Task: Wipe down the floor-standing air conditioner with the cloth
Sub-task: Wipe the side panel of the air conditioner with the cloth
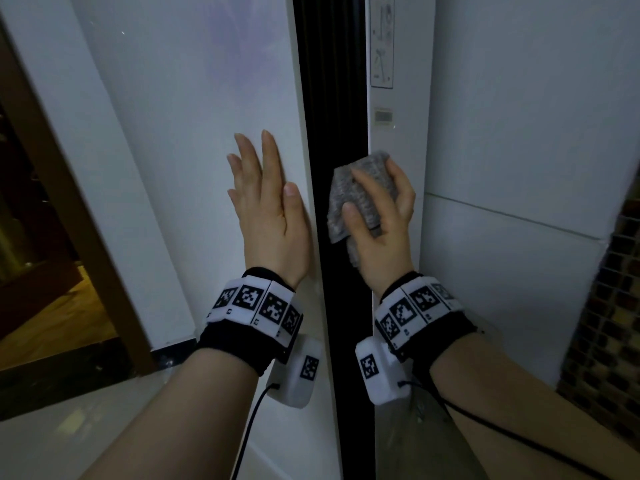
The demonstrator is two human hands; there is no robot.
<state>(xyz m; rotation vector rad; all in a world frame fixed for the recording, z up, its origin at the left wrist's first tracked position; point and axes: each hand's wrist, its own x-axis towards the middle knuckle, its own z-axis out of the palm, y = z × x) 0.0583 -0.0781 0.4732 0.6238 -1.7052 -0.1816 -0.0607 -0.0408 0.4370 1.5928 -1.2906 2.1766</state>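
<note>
Your left hand lies flat and open on the air conditioner, with straight fingers and the palm against its smooth, glossy white front panel, close to the panel's right edge. Just beside that edge runs a tall, narrow black slot, ribbed lengthwise, which splits the front from a second white strip on the right.

Your right hand grips the cloth. Thumb and fingers curl round it and bunch it into a thick wad. The cloth is grey, with a coarse, nubbly weave. It sits against the white strip's left edge and overlaps the black slot, and a loose corner hangs below your palm.

Above the cloth on that strip are a small rectangular label and, higher up, a printed sticker with line drawings too small to read.

Both wrists carry black bands with white blocks printed in black-and-white square codes. A white box with a black cable hangs under each wrist.

To the right stands a wall of large, pale, smooth tiles, then a dark strip of small mosaic squares. To the left is a brown wooden door frame, and a glossy pale floor lies below it.
</note>
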